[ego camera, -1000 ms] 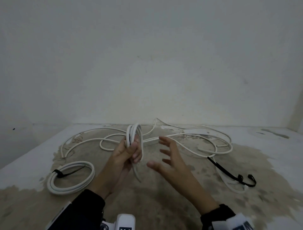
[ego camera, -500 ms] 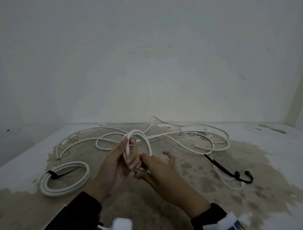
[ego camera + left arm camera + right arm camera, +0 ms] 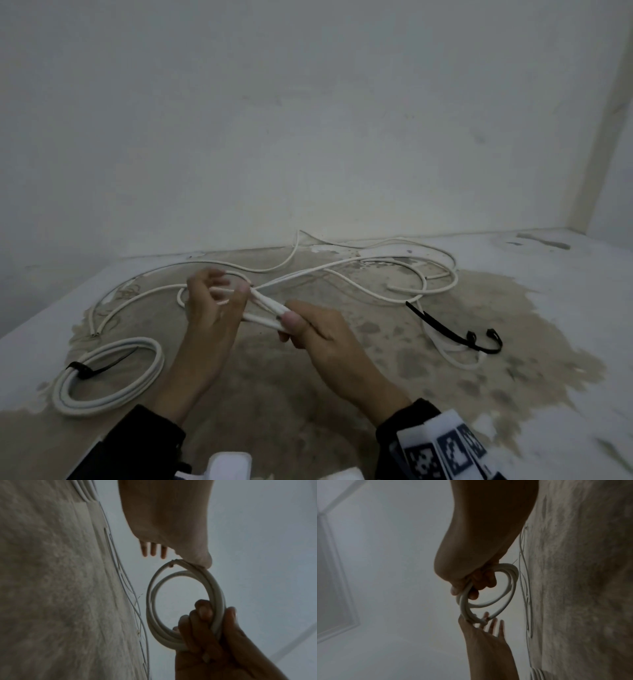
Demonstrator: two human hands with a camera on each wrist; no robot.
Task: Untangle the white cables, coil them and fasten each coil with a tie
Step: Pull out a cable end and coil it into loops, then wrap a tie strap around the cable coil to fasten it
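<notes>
White small coil [image 3: 265, 310] sits curled inside the right hand [image 3: 322, 337] grip; left hand [image 3: 214, 308] thumb pinches its far edge.

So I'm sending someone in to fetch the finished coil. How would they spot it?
Start at the stained patch of floor below the wall. At its near left edge, left of the person's left hand, lies a white coil flat on the floor. Unlike the loose cables and the coil in hand, a black tie cinches it.
</notes>
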